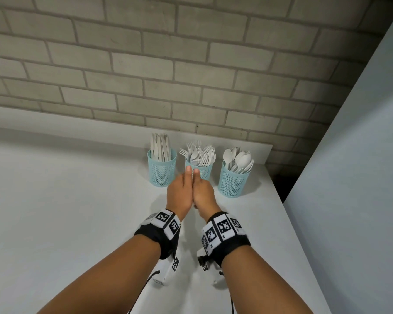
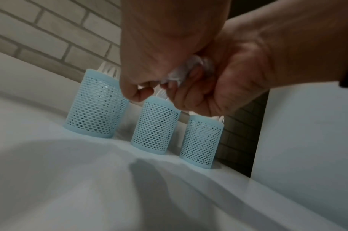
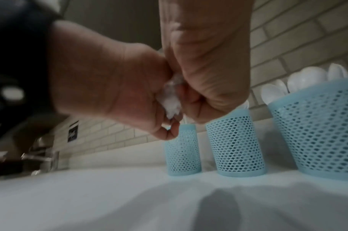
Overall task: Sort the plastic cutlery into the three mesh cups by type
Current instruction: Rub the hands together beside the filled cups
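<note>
Left hand (image 1: 179,193) and right hand (image 1: 203,193) pressed together, fingers curled round crumpled clear wrapper (image 2: 186,71); knives, forks, spoons already stand in mesh cups (image 1: 162,169).

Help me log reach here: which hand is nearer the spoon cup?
Right. The right hand sits just left of the spoon cup, in front of the fork cup. The left hand is pressed against it on the far side.

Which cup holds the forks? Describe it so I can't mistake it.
Find the brick wall; three blue mesh cups line the white counter below it. The fork cup is the middle one, directly beyond both hands, showing tines, between the knife cup and spoon cup.
</note>
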